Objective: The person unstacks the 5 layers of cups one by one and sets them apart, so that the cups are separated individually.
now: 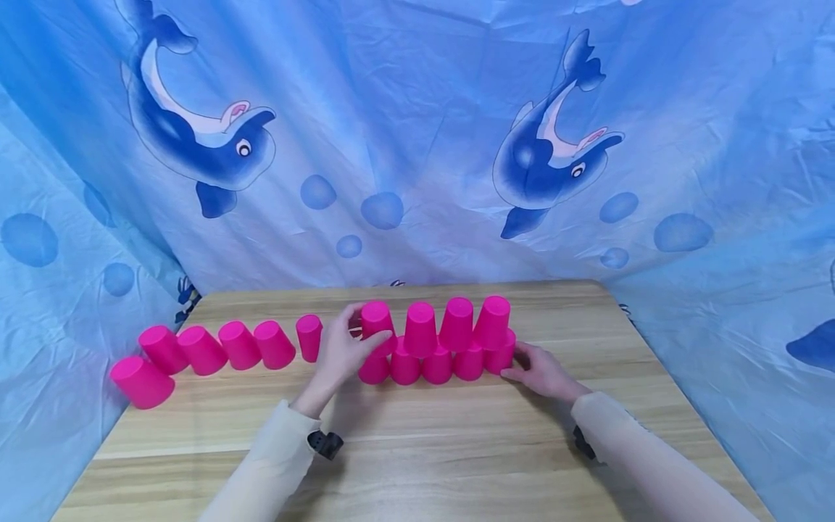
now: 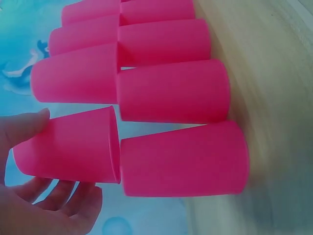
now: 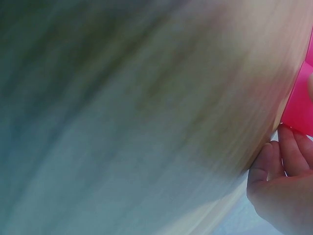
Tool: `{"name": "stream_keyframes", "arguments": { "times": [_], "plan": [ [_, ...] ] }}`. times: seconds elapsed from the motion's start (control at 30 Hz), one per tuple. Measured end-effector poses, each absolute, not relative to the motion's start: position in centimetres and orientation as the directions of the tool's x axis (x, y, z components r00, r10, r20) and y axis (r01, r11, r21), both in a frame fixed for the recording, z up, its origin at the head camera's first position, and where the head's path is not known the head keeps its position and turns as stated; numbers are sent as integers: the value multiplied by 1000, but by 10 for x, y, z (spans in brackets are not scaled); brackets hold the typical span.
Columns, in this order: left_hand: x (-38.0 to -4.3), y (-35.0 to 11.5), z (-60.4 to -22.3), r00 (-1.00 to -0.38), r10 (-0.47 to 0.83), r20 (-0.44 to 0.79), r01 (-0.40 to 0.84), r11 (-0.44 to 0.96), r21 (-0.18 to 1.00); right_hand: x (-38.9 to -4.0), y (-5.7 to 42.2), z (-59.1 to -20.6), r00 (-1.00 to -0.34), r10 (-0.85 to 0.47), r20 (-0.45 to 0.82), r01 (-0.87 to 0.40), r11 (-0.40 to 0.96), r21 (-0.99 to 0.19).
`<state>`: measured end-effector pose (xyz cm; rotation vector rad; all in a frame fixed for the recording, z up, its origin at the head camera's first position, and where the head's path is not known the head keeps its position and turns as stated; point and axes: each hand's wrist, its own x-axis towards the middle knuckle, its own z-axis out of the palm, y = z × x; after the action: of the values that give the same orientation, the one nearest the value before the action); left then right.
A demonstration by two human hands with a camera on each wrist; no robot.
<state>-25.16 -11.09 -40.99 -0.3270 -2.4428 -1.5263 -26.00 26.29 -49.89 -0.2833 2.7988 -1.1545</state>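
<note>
Gently now: brace and centre

Six pink cups (image 1: pixel 202 351) stand left on the bench (image 1: pixel 457 449); left hand (image 1: pixel 343 349) pinches the leftmost upper cup (image 1: pixel 376 317), best centred over two lower cups (image 1: pixel 405 371); right hand (image 1: pixel 541 371) grips the rightmost lower cup (image 1: pixel 499 359), ideally without pushing.

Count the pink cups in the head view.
15: six cups standing at left, five in the bottom row, four in the top row. The left hand may hide others.
</note>
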Motion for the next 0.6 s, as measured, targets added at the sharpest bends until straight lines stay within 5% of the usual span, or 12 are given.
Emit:
{"name": "stream_keyframes", "arguments": {
  "times": [0.6],
  "plan": [
    [-221,-192,-409,-926,-126,356,252,496,831,-261,262,-498,-975,-222,-20,-141,683,-717]
  ]
}}
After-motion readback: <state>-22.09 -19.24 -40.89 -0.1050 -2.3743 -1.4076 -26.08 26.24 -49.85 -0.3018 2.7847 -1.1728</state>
